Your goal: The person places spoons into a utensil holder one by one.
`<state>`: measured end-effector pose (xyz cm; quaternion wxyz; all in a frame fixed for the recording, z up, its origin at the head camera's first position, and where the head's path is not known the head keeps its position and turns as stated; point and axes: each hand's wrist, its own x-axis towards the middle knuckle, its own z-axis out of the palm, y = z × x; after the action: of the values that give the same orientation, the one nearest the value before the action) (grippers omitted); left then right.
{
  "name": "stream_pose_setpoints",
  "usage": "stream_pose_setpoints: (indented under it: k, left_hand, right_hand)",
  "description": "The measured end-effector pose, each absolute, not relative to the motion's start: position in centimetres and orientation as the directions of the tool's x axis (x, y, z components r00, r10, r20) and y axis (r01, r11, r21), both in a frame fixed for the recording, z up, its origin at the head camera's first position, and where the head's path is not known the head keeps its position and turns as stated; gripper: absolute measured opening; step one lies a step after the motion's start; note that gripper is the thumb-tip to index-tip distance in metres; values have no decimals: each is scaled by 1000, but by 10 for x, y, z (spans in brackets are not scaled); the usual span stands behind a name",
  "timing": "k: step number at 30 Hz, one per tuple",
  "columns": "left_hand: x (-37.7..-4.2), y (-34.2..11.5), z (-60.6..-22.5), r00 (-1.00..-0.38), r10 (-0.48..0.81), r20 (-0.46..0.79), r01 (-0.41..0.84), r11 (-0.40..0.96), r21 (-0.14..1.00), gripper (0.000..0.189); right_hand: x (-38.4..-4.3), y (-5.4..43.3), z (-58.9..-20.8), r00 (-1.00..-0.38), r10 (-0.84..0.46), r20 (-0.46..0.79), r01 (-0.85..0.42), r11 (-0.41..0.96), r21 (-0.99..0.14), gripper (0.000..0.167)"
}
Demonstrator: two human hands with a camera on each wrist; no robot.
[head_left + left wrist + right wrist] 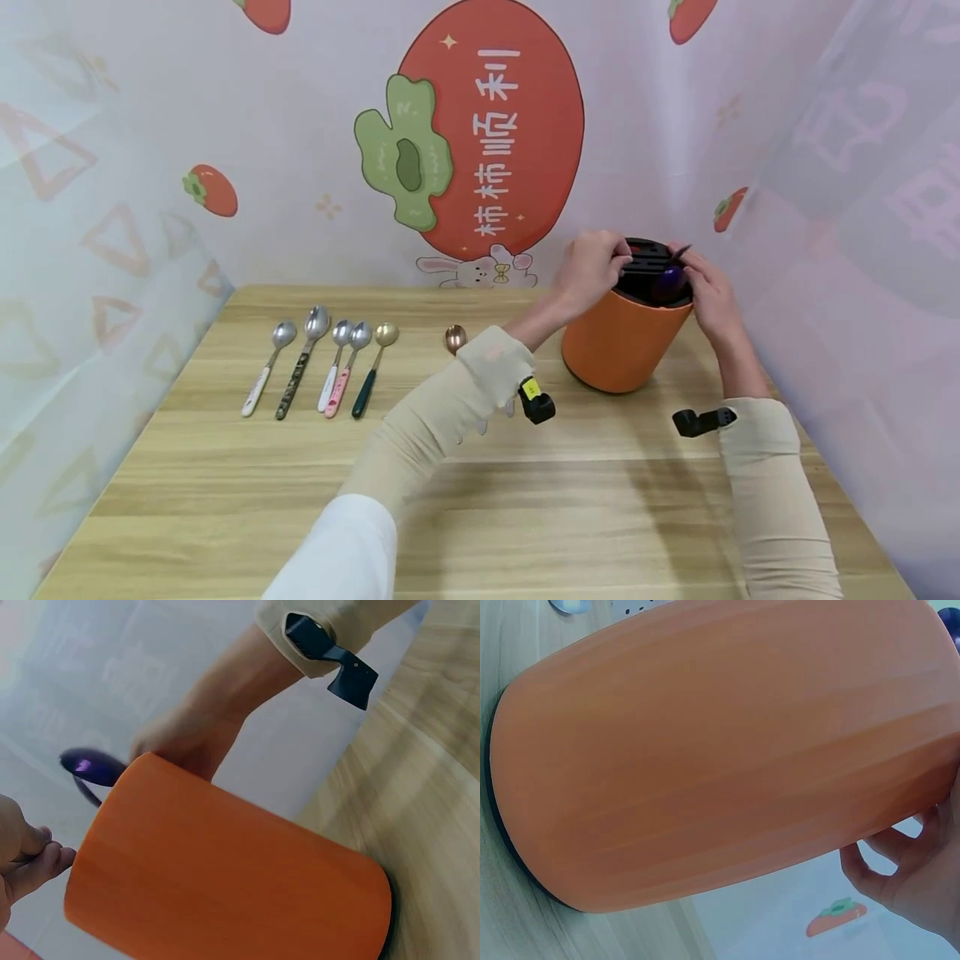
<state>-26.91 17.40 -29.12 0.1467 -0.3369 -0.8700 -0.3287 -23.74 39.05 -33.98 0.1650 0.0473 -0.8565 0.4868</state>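
Note:
An orange utensil holder [622, 346] with a black rim and base stands on the table's right side. My left hand [588, 267] is over its top, thumb and fingertips pinched together at the black slotted insert [651, 262]; whether anything else thin is between them is hidden. From the right, my right hand [712, 296] grips the rim, and its curved fingers [866, 877] touch the outer wall in the right wrist view. Beside that hand a dark purple, glossy spoon [670, 283] sticks out of the holder, shown also as a purple bowl [94, 766] in the left wrist view.
Several spoons lie in a row at the table's left, including a pink-handled spoon [347, 367] and a dark-green-handled spoon [375, 367]. A copper-coloured spoon [455, 337] and other utensils are partly behind my left forearm. Printed curtains [300, 125] border the table.

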Motion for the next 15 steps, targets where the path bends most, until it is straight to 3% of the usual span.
stream_pose_setpoints:
  k: [8, 15]
  left_hand:
    - [-269, 128, -296, -739, 400, 542, 671, 510, 538, 11]
    - [-264, 90, -308, -774, 368, 515, 630, 523, 574, 11]
  right_hand:
    - [-237, 390, -339, -947, 71, 312, -232, 520, -822, 47]
    - [-238, 392, -341, -951, 100, 292, -200, 521, -830, 47]
